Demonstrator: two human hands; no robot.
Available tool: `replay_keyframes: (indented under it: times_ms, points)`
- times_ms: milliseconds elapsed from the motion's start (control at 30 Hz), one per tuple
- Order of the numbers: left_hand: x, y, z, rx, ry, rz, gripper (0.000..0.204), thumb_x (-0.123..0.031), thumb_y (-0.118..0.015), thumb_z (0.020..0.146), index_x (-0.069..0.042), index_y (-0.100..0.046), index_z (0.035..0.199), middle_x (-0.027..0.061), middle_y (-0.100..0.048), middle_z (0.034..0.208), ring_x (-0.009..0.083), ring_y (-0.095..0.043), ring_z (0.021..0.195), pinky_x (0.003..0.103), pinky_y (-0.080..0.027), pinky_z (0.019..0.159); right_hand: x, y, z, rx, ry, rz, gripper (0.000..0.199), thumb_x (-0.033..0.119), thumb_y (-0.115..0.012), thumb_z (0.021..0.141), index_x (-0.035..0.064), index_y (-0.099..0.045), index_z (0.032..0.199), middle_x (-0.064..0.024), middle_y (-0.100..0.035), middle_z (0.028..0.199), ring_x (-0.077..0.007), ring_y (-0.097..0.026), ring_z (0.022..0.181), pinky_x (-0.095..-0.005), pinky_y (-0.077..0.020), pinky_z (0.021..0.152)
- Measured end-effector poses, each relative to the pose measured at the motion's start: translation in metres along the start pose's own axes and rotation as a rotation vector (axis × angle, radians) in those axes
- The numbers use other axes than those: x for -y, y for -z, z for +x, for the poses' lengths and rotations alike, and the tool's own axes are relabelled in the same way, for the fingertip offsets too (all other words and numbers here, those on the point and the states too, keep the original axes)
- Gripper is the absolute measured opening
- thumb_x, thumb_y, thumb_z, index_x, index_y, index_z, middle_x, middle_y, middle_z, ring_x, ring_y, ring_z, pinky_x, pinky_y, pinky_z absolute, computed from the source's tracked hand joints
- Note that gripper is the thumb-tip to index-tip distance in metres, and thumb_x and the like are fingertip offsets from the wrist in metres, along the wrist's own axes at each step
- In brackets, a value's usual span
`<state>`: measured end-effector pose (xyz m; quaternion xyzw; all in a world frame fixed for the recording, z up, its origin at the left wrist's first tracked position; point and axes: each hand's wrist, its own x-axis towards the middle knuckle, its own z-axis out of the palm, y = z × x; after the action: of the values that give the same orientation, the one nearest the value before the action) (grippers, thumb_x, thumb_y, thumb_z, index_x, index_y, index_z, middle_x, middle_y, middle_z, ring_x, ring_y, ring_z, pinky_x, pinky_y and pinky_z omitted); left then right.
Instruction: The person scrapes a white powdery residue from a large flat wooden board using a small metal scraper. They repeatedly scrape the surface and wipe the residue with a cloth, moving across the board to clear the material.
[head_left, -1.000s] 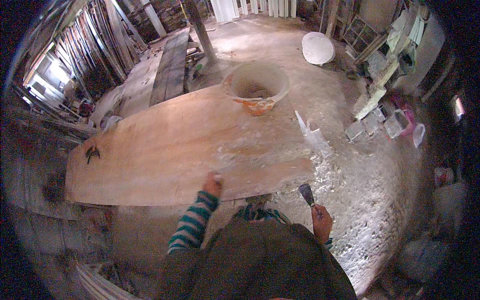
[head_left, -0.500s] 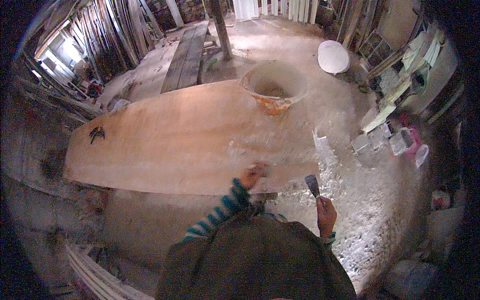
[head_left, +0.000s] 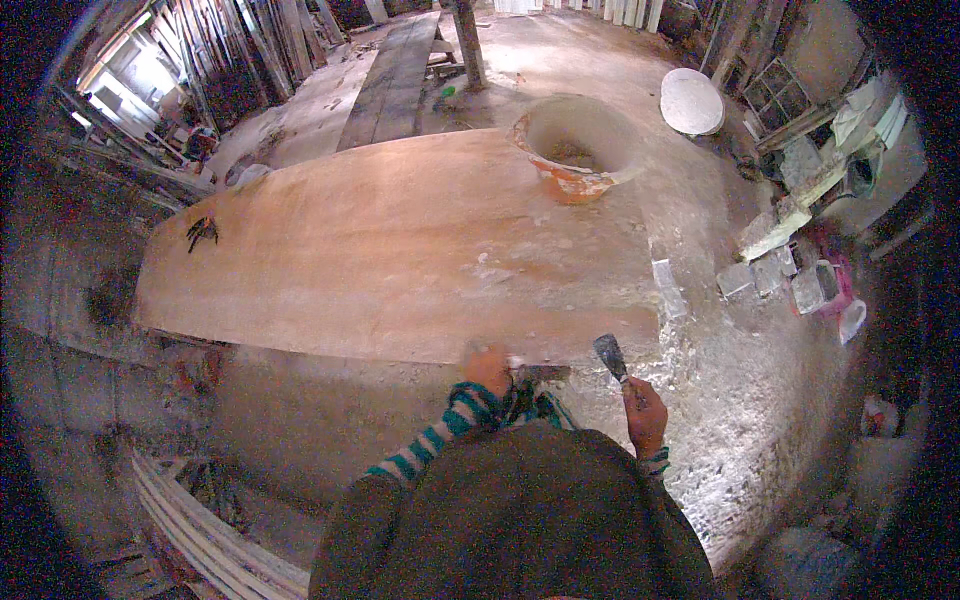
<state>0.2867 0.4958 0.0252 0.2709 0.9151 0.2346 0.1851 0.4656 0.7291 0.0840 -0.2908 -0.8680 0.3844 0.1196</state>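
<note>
A putty knife [head_left: 609,356] with a dark, stained blade is gripped in my right hand [head_left: 647,417]. Its blade points up and leftward, just past the near right corner of a big orange-brown board [head_left: 330,270]. My left hand [head_left: 486,370], in a striped cuff, is at the board's near edge and smeared by motion, so its fingers cannot be made out. Beside it, partly covered by my body, lies a short dark flat piece [head_left: 542,373]. White smears mark the board's right half. An orange tub [head_left: 580,187], caked with pale residue, stands at the far right of the board.
Black tongs-like tool [head_left: 202,234] lies on the board's left end. Rough white crumbs [head_left: 740,460] cover the surface at right. Beyond are a white round lid [head_left: 692,101], a wooden post [head_left: 467,45], a long plank [head_left: 390,85] and several small containers [head_left: 812,287].
My left hand has drawn back toward me and slightly left, to the board's near edge. The putty knife has tilted further left in my right hand. The whole view has shifted a little.
</note>
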Motion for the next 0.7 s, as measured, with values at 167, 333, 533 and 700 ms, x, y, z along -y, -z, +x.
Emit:
replay_keyframes:
  times_ms: [167,333,533,700]
  points:
    - [-0.06,-0.059,0.031,-0.023,-0.44,-0.757,0.017,-0.007,-0.055,0.08,-0.003,-0.047,0.095,0.0149,-0.056,0.089,0.0308,-0.056,0.077,0.036,-0.044,0.066,-0.002,-0.001,-0.006,-0.117,-0.018,0.052,0.021,0.02,-0.058,0.084,0.0043,-0.06,0.099,-0.0104,-0.064,0.082,-0.0171,-0.061,0.071,-0.0288,-0.0465,0.061]
    - [-0.009,-0.025,0.028,-0.152,-0.415,-1.261,0.019,-0.009,-0.049,0.083,-0.004,-0.051,0.101,0.0092,-0.052,0.103,0.0178,-0.049,0.091,0.03,-0.042,0.077,0.003,-0.004,-0.011,-0.215,-0.003,0.07,0.023,0.02,-0.059,0.084,0.0034,-0.06,0.099,-0.0098,-0.063,0.079,-0.0159,-0.059,0.07,-0.028,-0.0461,0.061]
    - [0.14,0.098,-0.05,-0.672,0.027,-0.96,0.008,-0.002,-0.049,0.081,-0.007,-0.047,0.087,0.0096,-0.056,0.098,0.0144,-0.052,0.076,0.027,-0.047,0.071,0.041,-0.058,-0.043,0.071,-0.021,-0.035,0.028,0.026,-0.062,0.078,0.0106,-0.06,0.102,-0.0106,-0.063,0.091,-0.0239,-0.062,0.076,-0.0328,-0.0483,0.067]
    - [0.195,0.126,-0.091,-0.759,-0.057,-1.032,0.013,0.003,-0.048,0.08,-0.009,-0.044,0.085,0.0082,-0.055,0.1,0.0108,-0.051,0.073,0.025,-0.045,0.064,0.064,-0.11,-0.057,0.198,0.102,-0.06,0.029,0.031,-0.059,0.078,0.0124,-0.061,0.1,-0.0125,-0.062,0.093,-0.028,-0.062,0.079,-0.0357,-0.0486,0.068]
